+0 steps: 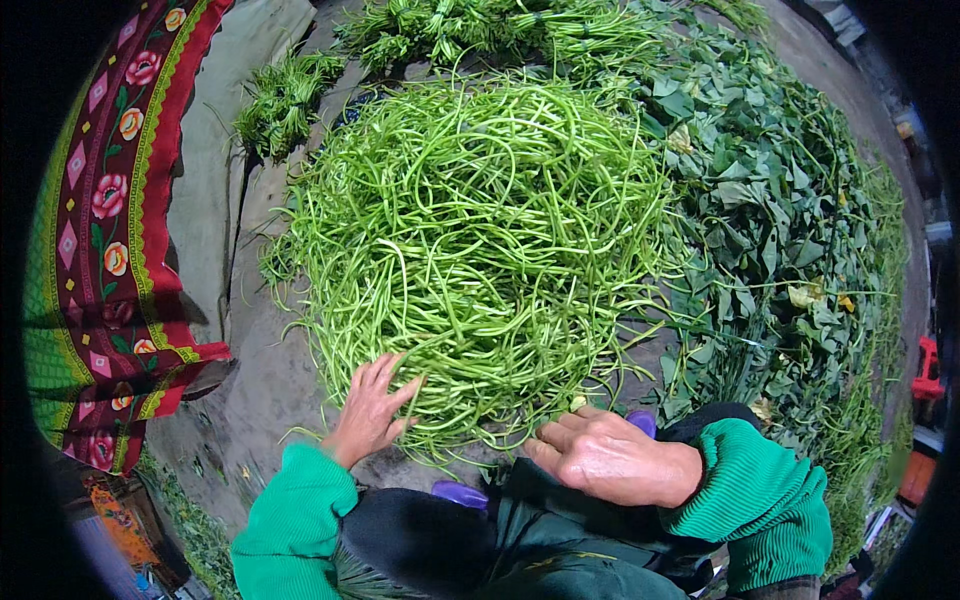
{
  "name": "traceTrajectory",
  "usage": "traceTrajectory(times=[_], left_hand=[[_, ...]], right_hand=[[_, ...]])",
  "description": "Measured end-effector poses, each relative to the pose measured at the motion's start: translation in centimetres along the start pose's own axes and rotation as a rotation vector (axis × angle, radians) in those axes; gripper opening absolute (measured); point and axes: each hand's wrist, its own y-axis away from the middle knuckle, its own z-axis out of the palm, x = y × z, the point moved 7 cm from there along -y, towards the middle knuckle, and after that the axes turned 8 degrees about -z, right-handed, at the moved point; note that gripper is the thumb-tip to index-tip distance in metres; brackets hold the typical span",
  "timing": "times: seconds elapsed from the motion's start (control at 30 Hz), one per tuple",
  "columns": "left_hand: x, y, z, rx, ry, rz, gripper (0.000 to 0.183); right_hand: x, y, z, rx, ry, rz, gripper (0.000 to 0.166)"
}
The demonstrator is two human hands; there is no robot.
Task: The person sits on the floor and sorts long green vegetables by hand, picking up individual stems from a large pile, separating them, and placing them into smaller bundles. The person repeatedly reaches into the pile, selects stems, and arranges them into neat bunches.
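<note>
Before me on the ground lies a large loose heap of long, thin green leaf stalks [480, 225], stripped of their leaves. My left hand [373, 409] rests at its near left edge with the fingers spread over the stalks. Near the heap's front right edge is my right hand [600, 457], back upward and fingers curled. Its fingertips are partly hidden, so I cannot tell whether they pinch anything. A small pale yellow piece [577, 403] shows just beyond its knuckles. Both wrists come out of green ribbed sleeves.
Broad cut leaves [757, 202] are piled along the right. Tied bundles of stalks [510, 26] lie at the far side, and a smaller bunch [289, 101] at upper left. A flowered cloth [112, 225] hangs at left. My purple shoes [460, 494] are close to the heap.
</note>
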Motion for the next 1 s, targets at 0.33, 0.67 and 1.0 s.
traceTrajectory(times=[0.33,0.67,1.0], left_hand=[[5.5,-7.8,-3.9,0.255,0.179,0.195,0.036],[1.4,-11.4,1.8,0.232,-0.24,-0.124,0.041],[-5.1,-4.9,-14.1,0.371,0.871,-0.366,0.036]], right_hand=[[-0.5,0.4,-0.2,0.033,-0.021,-0.024,0.022],[-0.9,1.1,-0.4,-0.017,0.025,-0.002,0.023],[-1.1,1.2,-0.8,0.098,0.05,-0.03,0.016]])
